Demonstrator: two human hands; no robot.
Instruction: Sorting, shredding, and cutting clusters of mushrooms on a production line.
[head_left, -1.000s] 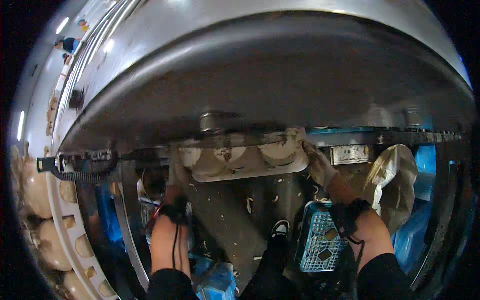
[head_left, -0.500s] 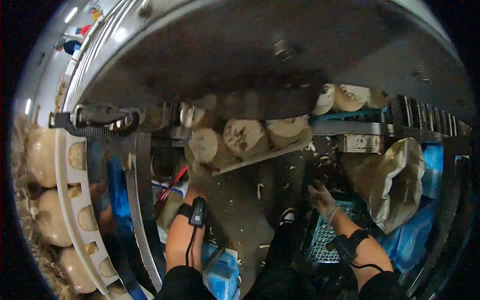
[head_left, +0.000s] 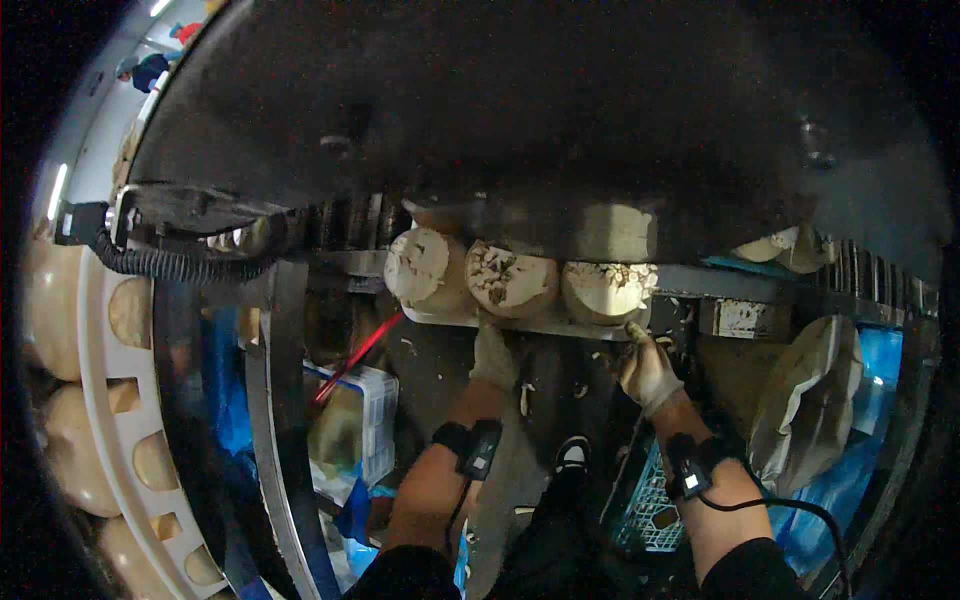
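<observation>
A pale tray point(head_left: 540, 325) carries a row of three cylindrical growing bottles, their open tops filled with whitish, crumbly material. The left bottle point(head_left: 418, 270), the middle bottle point(head_left: 512, 280) and the right bottle point(head_left: 606, 292) face me. My left hand point(head_left: 492, 352), in a pale glove, meets the tray's front edge below the middle bottle; its fingertips are partly hidden there. Just below the tray's right front corner is my gloved right hand point(head_left: 648, 372), fingers half bent and apart, the thumb tip close to the rim. Nothing shows inside the right hand.
A dark machine panel point(head_left: 480, 110) overhangs the tray. More bottles stand in a white crate point(head_left: 110, 400) at left. Below are a white basket point(head_left: 380, 425), a red rod point(head_left: 360, 355), a green crate point(head_left: 652, 510) and a pale sack point(head_left: 810, 410). Scraps litter the floor.
The tray has gone from tilted to nearly level, and its bottles sit further right in view. My left hand has moved right along its front edge; my right hand has risen to its corner.
</observation>
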